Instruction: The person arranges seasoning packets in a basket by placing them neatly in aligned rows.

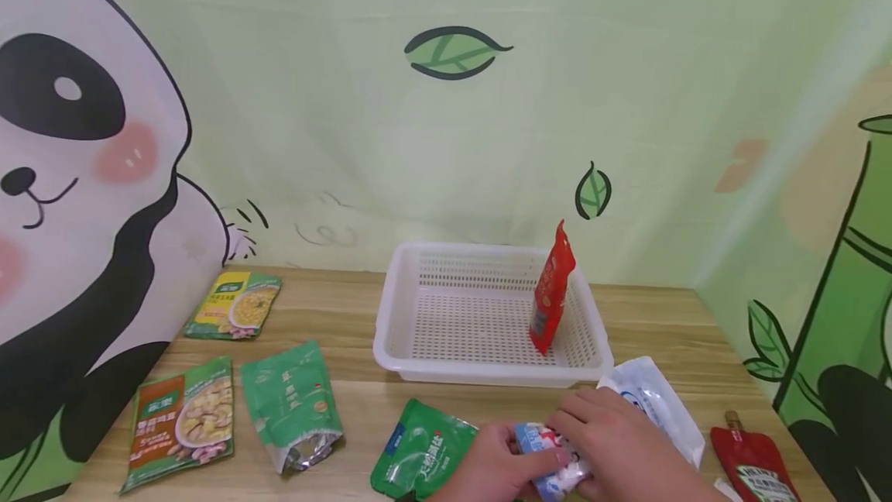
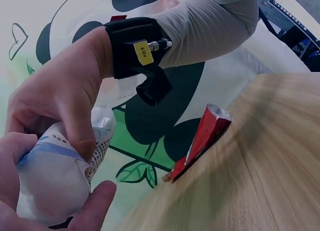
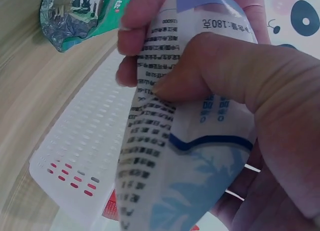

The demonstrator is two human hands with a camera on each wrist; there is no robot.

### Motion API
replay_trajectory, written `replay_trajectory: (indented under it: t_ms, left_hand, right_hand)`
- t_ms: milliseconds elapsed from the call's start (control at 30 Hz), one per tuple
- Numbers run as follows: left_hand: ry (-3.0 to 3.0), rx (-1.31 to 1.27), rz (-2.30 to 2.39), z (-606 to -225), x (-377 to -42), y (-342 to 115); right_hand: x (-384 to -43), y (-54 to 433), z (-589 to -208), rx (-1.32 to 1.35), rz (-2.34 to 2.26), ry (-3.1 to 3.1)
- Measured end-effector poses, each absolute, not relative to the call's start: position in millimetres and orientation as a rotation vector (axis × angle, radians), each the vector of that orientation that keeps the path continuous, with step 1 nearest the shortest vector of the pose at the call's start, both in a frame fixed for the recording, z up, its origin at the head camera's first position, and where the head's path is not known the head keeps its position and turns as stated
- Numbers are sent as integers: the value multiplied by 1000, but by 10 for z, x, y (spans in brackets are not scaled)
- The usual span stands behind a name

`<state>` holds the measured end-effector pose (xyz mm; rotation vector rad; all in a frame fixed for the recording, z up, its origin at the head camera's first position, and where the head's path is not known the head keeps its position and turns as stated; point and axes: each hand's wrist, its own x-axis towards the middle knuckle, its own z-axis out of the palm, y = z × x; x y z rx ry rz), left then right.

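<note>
Near the table's front edge, both hands hold a white and blue plastic packet (image 1: 533,435) with small printed text. My left hand (image 1: 491,465) grips it from the left, thumb laid across the front. From the right, my right hand (image 1: 620,440) curls over its top. Up close in the right wrist view, the right thumb presses the printed face of the packet (image 3: 200,176), and fingertips show at its left edge. The left wrist view has its plain white bulging end (image 2: 52,186) between the hands. Beside the left hand lies a green pouch (image 1: 421,444), partly covered.
A white perforated basket (image 1: 488,372) stands behind the hands, with a red packet (image 1: 552,293) upright inside. To the right lie a white packet (image 1: 662,409) and a red ketchup pouch (image 1: 756,455). Left are a green pouch (image 1: 293,401), brown-green packet (image 1: 181,424) and yellow-green packet (image 1: 237,304).
</note>
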<state>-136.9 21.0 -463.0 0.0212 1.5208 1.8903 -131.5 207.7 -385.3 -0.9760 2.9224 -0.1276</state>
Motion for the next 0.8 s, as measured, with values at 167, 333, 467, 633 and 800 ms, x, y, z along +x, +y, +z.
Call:
replay_trajectory:
  t_ms: [167,333,467,633,800]
  left_hand:
    - [1519,49,1966,-4632,-1379,207]
    - [1550,78,2030,-4616,-1405,186]
    - [1618,71,2044,-4587,-1435,143]
    - [1697,128,2107,-4542,-1470,98]
    - [1687,134,2183,-4527,-1505,73]
  right_hand:
    - [-1302,2061,-3834,-1006,-94,2959]
    - [-1272,2067,-3865,-1136,-68,3097]
    - [-1257,2084,-3900,-1195,-95,3256]
    - [-1237,2116,-3952,-1115,-182,3403]
    - [-1243,2123,-4055,-1099,-480,3476]
